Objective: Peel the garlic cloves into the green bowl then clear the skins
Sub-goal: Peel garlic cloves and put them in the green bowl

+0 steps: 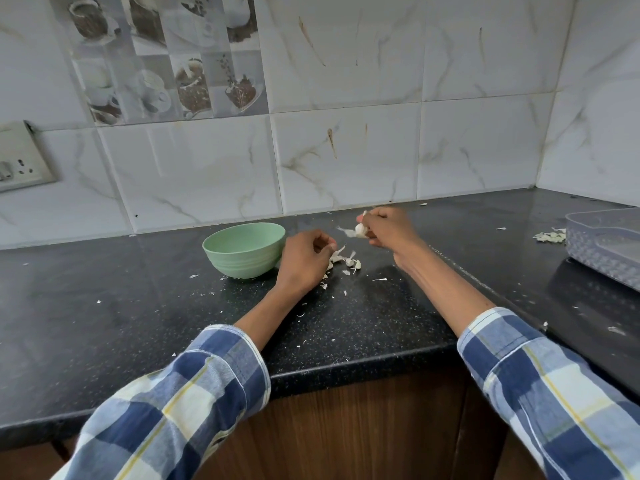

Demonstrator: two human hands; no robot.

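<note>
The green bowl [244,249] stands on the black counter [138,306], and I cannot see anything inside it. My right hand [389,228] is raised just right of the bowl and grips a clump of garlic cloves [361,230] with loose skin trailing from it. My left hand [304,259] rests on the counter beside the bowl with its fingers curled; whether it pinches anything is hidden. A few garlic cloves and skins [349,262] lie on the counter between the two hands.
Small skin flakes are scattered over the counter. A grey patterned plastic tray [606,247] sits at the right, with a pile of skins [550,236] beside it. A wall socket [20,161] is at the far left. The tiled wall meets the counter behind the bowl.
</note>
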